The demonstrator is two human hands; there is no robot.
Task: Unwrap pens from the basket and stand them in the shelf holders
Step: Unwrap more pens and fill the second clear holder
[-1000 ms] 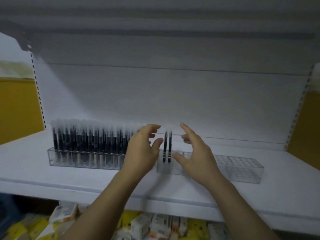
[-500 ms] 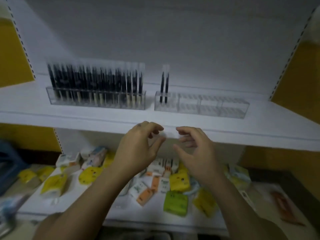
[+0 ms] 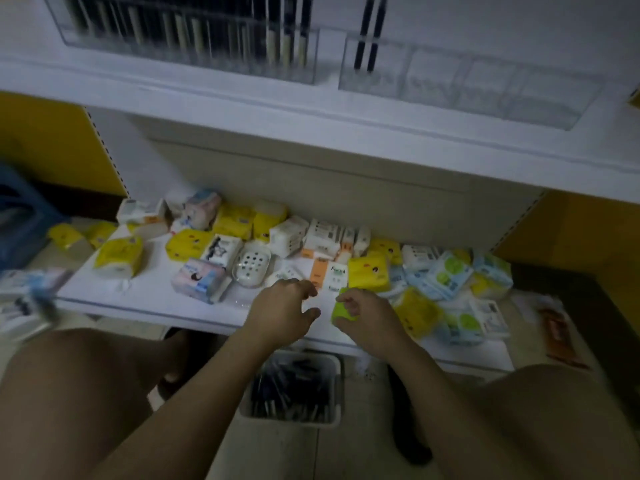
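Shelves fill most of what I see through the head camera. The top shelf [image 3: 207, 98] is white and runs across the far side. The low shelf [image 3: 138, 296] sits under it, nearer to me.

Two bare knees frame the near edge, the left knee [image 3: 69, 393] and the right knee [image 3: 554, 410].

Two clear holders stand side by side on the top shelf. The left holder [image 3: 308, 69] is packed with dark pens [image 3: 194, 32] standing up. The right holder [image 3: 485, 84] has just two pens [image 3: 367, 36], upright at its left end.

The white basket [image 3: 337, 386] stands on the floor between the knees, partly under the near edge of the low shelf. Dark basket pens [image 3: 291, 389] lie in it in a heap. They are too blurry for me to tell the wrapping.

Both hands reach over the near edge of the low shelf, close together but apart. The left hand [image 3: 284, 306] has loosely bent fingers, its thumb points right, and it holds nothing. The right hand [image 3: 363, 313] is loosely curled too, with nothing in it that I can see.

Small packs [image 3: 117, 256] in yellow, white, pink and blue lie all over the low shelf. A green pack [image 3: 341, 308] shows just behind the right fingers. I cannot tell if they touch it.
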